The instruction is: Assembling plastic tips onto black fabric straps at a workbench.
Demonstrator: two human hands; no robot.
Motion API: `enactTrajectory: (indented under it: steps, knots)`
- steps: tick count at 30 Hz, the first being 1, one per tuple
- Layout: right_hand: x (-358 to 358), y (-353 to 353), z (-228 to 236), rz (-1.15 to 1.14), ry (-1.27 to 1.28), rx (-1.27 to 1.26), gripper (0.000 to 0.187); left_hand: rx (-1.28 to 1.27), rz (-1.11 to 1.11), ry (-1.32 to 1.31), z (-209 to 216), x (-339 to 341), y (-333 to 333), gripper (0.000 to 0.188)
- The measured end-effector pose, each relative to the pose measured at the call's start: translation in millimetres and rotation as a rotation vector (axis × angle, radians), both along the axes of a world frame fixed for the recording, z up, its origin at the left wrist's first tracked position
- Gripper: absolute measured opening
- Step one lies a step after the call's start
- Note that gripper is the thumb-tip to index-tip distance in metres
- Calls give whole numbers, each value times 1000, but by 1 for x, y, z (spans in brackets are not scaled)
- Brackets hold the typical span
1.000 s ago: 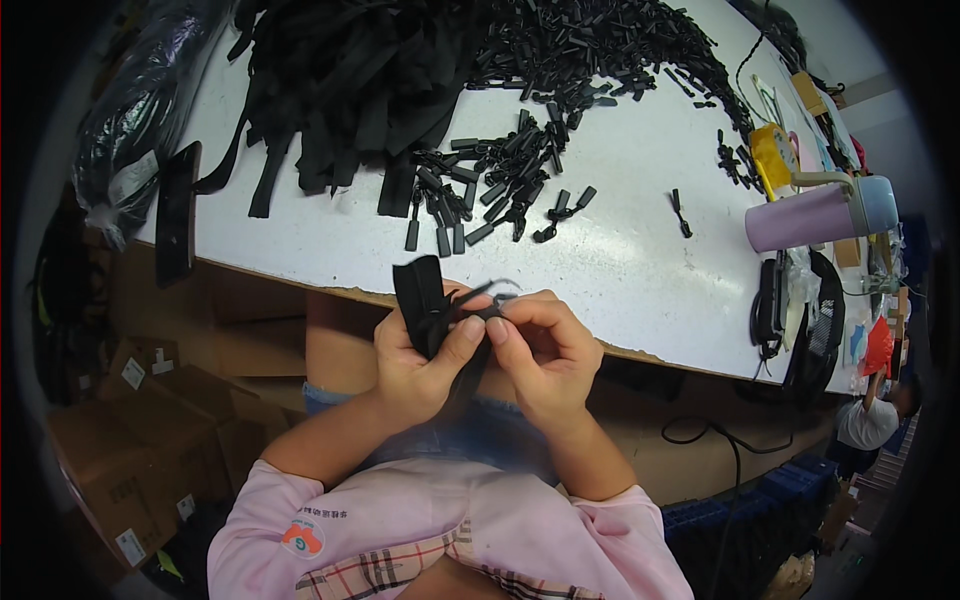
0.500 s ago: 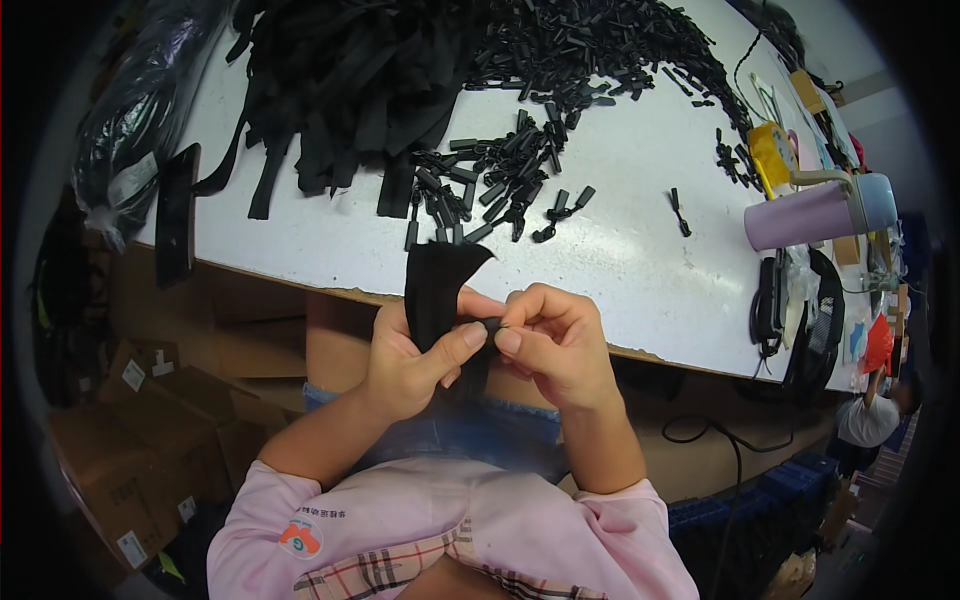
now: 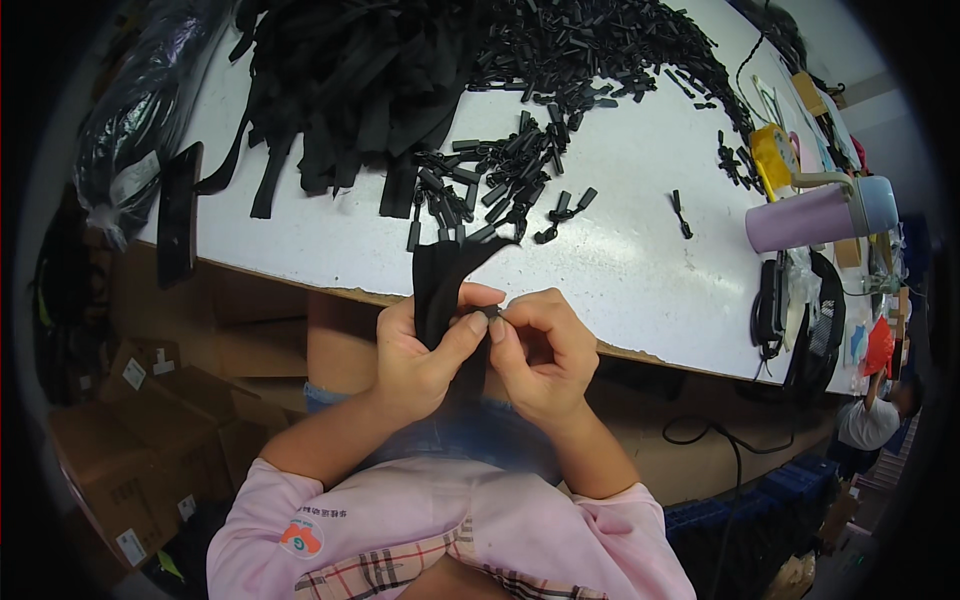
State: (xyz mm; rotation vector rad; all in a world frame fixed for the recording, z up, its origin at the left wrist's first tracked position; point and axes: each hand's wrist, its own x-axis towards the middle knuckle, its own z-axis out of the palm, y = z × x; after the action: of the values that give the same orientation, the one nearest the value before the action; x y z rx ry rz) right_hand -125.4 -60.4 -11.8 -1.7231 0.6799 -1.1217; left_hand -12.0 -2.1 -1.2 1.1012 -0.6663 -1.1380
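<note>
My left hand (image 3: 412,372) is closed round a black zipper tape (image 3: 432,285), whose free end stands up above the fingers and fans to the right; more of it hangs below. Against the left thumb tip, my right hand (image 3: 552,352) pinches a small dark piece at the tape's edge, mostly hidden by the fingertips. Both hands are together just off the table's near edge. Beyond them lies a small cluster of black zipper sliders with pull tabs (image 3: 520,170). A large heap of black tapes (image 3: 350,100) lies at the far left of it.
A big pile of sliders (image 3: 600,50) covers the back of the white table (image 3: 620,270). One lone slider (image 3: 682,214) lies to the right, near a lilac bottle (image 3: 800,216) and yellow tape dispenser (image 3: 772,155). A dark flat bar (image 3: 180,215) sits at the left edge. Cardboard boxes (image 3: 140,450) stand lower left.
The right hand has shifted slightly left and its fingers have curled in closer to the left thumb. The tape's upper end has folded and swung a little to the right.
</note>
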Motion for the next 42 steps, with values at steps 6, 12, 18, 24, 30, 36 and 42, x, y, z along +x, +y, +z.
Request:
enactTrajectory:
  steps: [6,12,18,24,30,36,42]
  knots:
    - [-8,-5,-1,192,-20,244,4,59,-47,-214,-2,4,8,19]
    - [-11,-2,6,306,-162,542,6,-7,-16,-357,-5,7,9,20]
    - [-12,-2,1,305,-144,552,7,-324,-71,-613,-7,13,0,27]
    - [-7,-2,6,78,136,-314,16,5,-100,-83,-2,11,8,20]
    - [-8,-2,1,-3,104,-474,21,-118,-48,-289,-1,10,8,14]
    - [-10,0,2,20,125,-415,23,-103,-71,-162,-5,6,10,12]
    - [-10,0,8,105,-40,167,19,61,-166,-111,-7,12,12,17]
